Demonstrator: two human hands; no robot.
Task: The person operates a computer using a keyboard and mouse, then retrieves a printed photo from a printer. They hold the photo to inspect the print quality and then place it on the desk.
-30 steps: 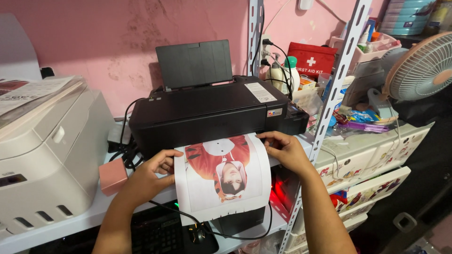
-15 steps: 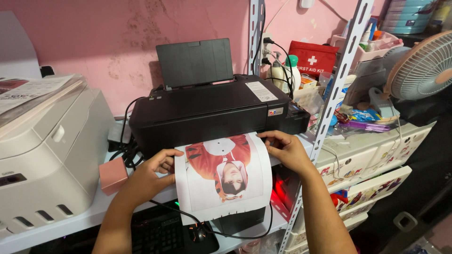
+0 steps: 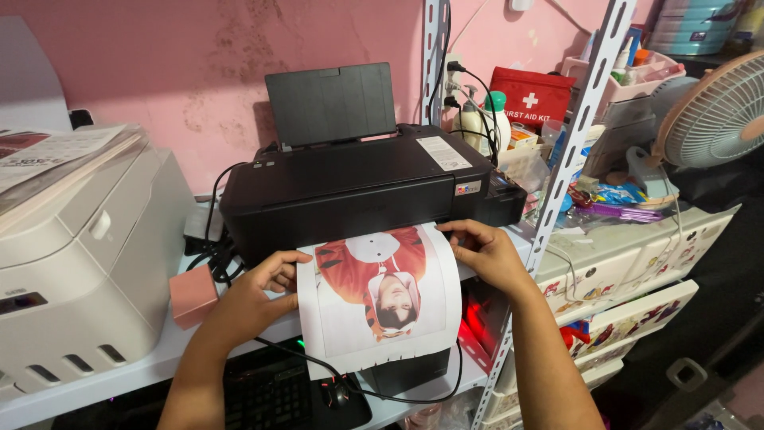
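Low centre: black keyboard (image 3: 263, 394) under the shelf. Mid-frame: left hand (image 3: 251, 299) and right hand (image 3: 485, 253) each pinch a side edge of the print (image 3: 378, 299), which hangs from the black printer (image 3: 358, 187) slot. White printer (image 3: 76, 239) far left, fan (image 3: 712, 111) upper right.

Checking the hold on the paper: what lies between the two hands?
In the head view, the printed photo sheet hangs from the black printer between the left hand and right hand; each grips one edge.
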